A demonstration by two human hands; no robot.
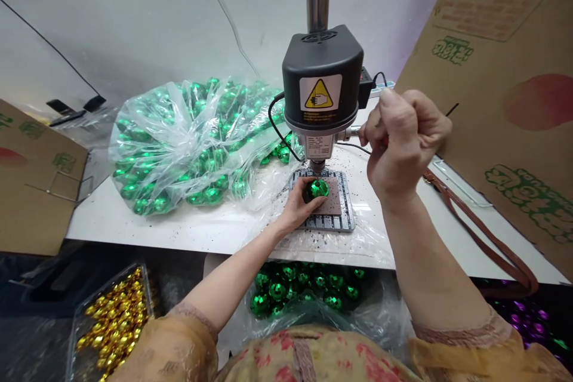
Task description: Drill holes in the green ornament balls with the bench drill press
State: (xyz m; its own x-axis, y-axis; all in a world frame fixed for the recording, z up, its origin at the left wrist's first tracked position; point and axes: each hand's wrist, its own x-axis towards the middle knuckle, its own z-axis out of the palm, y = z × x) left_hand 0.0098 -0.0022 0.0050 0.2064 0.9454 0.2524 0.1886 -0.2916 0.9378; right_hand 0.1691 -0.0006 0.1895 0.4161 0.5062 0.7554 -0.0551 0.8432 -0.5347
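Observation:
My left hand (301, 203) grips a shiny green faceted ball (319, 188) on a brown pad (333, 198), which lies on the slotted metal base (349, 218) of a bench drill press (323, 80). Right above the ball is the drill's chuck (317, 165); whether the bit touches the ball I cannot tell. Raised at the right of the drill head, my right hand (400, 137) is closed around the end of the feed lever (353, 132), most of which the fingers hide. Dark shavings are scattered about the base.
A clear plastic bag (179, 137) of green balls fills the table's left. More green balls (304, 286) sit below the front edge, gold balls (119, 316) in a bin lower left, purple balls (523, 316) lower right. Cardboard boxes (483, 89) flank the table; a brown strap (483, 233) hangs over its edge.

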